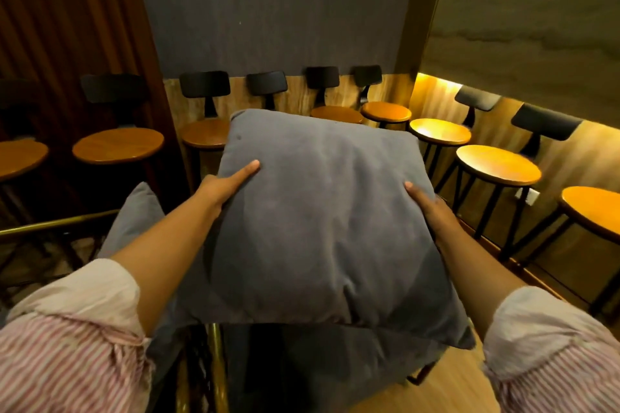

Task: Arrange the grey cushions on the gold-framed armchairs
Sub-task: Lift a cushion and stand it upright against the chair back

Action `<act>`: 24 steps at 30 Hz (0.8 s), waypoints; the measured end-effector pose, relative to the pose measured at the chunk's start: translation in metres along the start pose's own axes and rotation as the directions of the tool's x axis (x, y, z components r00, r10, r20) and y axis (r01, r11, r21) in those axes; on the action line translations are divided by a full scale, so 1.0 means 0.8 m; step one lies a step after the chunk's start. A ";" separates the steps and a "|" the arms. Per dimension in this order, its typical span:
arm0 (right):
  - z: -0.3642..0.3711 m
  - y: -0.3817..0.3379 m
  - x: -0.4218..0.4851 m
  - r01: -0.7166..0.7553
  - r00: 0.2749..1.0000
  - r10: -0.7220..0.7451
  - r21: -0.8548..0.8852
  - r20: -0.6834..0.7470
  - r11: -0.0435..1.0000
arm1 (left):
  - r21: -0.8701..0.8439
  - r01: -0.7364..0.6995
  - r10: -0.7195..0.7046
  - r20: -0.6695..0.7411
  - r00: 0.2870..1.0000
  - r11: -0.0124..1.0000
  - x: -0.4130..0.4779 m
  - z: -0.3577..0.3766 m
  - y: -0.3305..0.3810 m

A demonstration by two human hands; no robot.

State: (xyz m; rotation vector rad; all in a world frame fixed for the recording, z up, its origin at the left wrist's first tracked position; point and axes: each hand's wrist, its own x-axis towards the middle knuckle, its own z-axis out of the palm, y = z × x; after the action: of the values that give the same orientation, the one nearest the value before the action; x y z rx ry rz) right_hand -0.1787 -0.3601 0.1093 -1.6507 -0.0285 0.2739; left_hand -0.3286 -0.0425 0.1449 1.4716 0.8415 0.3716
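Carrying step: the left hand (231, 183) and right hand (427, 206) clasp opposite edges of a grey cushion (322, 225) held aloft between them, a second cushion (134, 221) resting beside the left forearm near a gold frame rail (57, 223); lowering onto a seat likely follows.

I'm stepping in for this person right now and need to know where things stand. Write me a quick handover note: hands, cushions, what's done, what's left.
Left hand: gripping the left edge of the large grey cushion, index finger laid on top.
Right hand: gripping its right edge.
The cushion is held up between both hands, above a gold-framed armchair that is mostly hidden beneath it.
A second grey cushion stands on edge to the left, beside a gold rail.
Done: at most the second cushion looks placed; hard to confirm.
Left: lower the held cushion onto the seat and straighten it.
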 end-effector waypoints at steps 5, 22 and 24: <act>0.026 -0.009 0.142 -0.020 0.995 0.024 -0.041 0.101 0.999 | -0.066 -0.056 0.051 -0.086 0.995 0.996 0.121 0.052 -0.007; 0.164 0.038 0.457 -0.232 0.910 0.236 -0.053 0.341 0.971 | -0.089 0.016 -0.031 -0.160 0.987 0.996 0.377 0.121 -0.132; 0.170 0.064 0.475 -0.216 0.920 0.195 0.025 0.341 0.976 | -0.087 0.053 -0.067 -0.169 0.983 0.995 0.387 0.122 -0.156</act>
State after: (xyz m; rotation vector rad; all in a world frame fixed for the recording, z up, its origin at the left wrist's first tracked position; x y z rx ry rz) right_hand 0.1561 -0.1630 -0.0122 -1.5300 -0.1041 0.7109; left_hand -0.0866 0.0875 -0.0680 1.3481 0.9943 0.4872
